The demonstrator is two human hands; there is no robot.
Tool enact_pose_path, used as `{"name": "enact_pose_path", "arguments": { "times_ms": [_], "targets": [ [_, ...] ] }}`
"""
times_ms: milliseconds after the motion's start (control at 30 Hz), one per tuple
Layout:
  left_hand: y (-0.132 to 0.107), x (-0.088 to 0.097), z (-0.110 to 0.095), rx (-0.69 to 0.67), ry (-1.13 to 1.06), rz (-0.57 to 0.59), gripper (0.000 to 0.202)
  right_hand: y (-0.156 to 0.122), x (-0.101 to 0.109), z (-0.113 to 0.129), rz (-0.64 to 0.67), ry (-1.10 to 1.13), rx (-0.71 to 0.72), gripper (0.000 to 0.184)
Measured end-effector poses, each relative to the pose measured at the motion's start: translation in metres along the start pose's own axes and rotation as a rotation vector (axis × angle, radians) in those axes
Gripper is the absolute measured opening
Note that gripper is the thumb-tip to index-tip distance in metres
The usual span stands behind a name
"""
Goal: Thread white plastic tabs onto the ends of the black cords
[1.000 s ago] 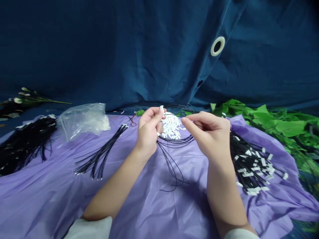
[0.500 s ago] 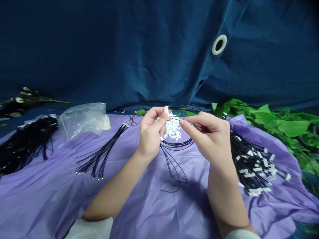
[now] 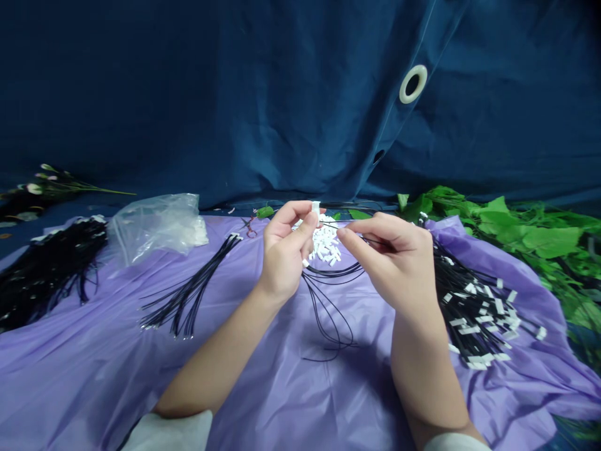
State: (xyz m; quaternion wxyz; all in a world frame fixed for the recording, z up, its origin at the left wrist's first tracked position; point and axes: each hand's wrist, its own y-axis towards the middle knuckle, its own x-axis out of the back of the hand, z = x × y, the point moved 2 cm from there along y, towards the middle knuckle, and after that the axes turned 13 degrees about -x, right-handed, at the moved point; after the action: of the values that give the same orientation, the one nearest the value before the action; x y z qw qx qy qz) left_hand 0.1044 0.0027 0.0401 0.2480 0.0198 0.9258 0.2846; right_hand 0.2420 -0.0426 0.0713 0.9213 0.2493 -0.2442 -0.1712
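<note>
Between thumb and forefinger, my left hand [image 3: 287, 250] pinches a small white connector housing [image 3: 316, 206], held upright. My right hand [image 3: 389, 254] is closed on a thin black wire [image 3: 330, 225], whose end reaches toward the left fingertips; whether it enters the housing I cannot tell. More black wires [image 3: 335, 272] run in a loose bundle between the two hands, and several thin ends loop down onto the cloth. Behind the hands lies a heap of white connector housings [image 3: 327, 247], partly covered by my left fingers.
Purple cloth [image 3: 263, 388] covers the table. Left are a black wire bundle [image 3: 200, 285], a clear plastic bag [image 3: 150, 228], a dark wire pile [image 3: 51, 269] and small scissors [image 3: 250, 227]. Wires with white connectors [image 3: 483, 313] and green leaves [image 3: 507, 228] lie right. A blue curtain [image 3: 282, 94] hangs behind.
The white housing in my left fingers has shifted very slightly to the right. My right hand has barely moved, and its grip on the wire looks the same.
</note>
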Motion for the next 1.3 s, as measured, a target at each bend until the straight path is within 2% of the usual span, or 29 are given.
{"name": "enact_pose_path", "arguments": {
  "times_ms": [267, 400, 567, 733, 1067, 1300],
  "targets": [
    [-0.001, -0.001, 0.002, -0.023, 0.016, -0.020, 0.016, -0.005, -0.005, 0.005, -0.053, -0.128, 0.056, 0.015],
    [-0.002, -0.001, 0.002, -0.010, -0.015, -0.028, 0.015, -0.008, -0.011, 0.008, -0.156, -0.231, 0.163, 0.007],
    [-0.002, -0.002, -0.002, 0.064, -0.048, -0.037, 0.017, -0.008, -0.016, 0.005, -0.179, -0.337, 0.306, 0.009],
    [-0.002, -0.003, -0.002, 0.110, -0.045, -0.054, 0.020, -0.007, -0.017, 0.006, -0.201, -0.405, 0.314, 0.014],
    [-0.005, -0.004, 0.003, 0.129, -0.107, -0.096, 0.010, -0.011, -0.024, 0.003, -0.173, -0.587, 0.284, 0.018],
    [0.007, 0.004, 0.005, 0.107, -0.020, -0.147, 0.011, -0.006, -0.027, 0.003, -0.158, -0.500, 0.296, 0.014]
  ]
}}
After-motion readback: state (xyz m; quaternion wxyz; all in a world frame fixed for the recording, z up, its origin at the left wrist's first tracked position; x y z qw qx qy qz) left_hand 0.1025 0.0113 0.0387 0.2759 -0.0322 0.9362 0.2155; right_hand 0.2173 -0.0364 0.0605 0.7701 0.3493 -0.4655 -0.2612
